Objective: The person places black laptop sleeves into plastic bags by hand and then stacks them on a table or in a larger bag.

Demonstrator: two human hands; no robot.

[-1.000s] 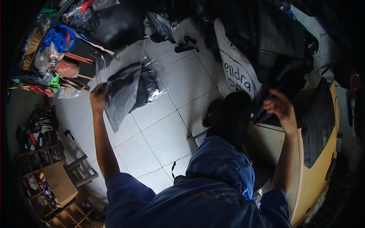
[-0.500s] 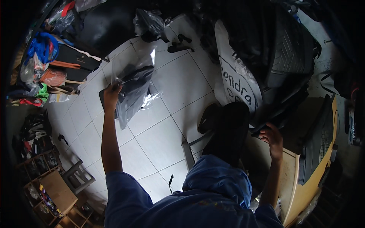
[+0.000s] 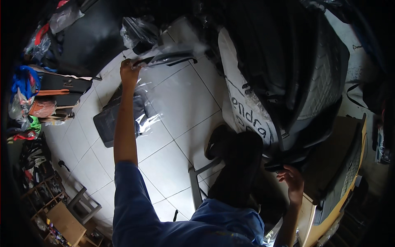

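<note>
Down near the person's body, the right hand [image 3: 290, 181] is at the lower edge of a big stack of black rubber car floor mats [image 3: 296, 82], and its fingers curl around that dark edge. The stack leans up on a tan wooden table [image 3: 349, 164], beside a white sack with dark letters [image 3: 242, 111]. The mats look thick and bendy, so I think they are heavy and would flop if held by only 1 corner. A good place to hold them is the thick rim, with both hands. Farther out, the left hand [image 3: 129, 70] is stretched up high and pinches shut on the end of a clear thin plastic bag [image 3: 164, 57]. The bag looks very light, soft and slippery, and I think it would rip if pulled hard. The open mouth edge is the best place to hold it. Below that arm, 1 dark flat mat [image 3: 111, 119] lies on the white tiled floor [image 3: 181, 103], with more crinkly clear wrap on top of it. At the far left sit bright bags and clutter [image 3: 29, 99].
</note>
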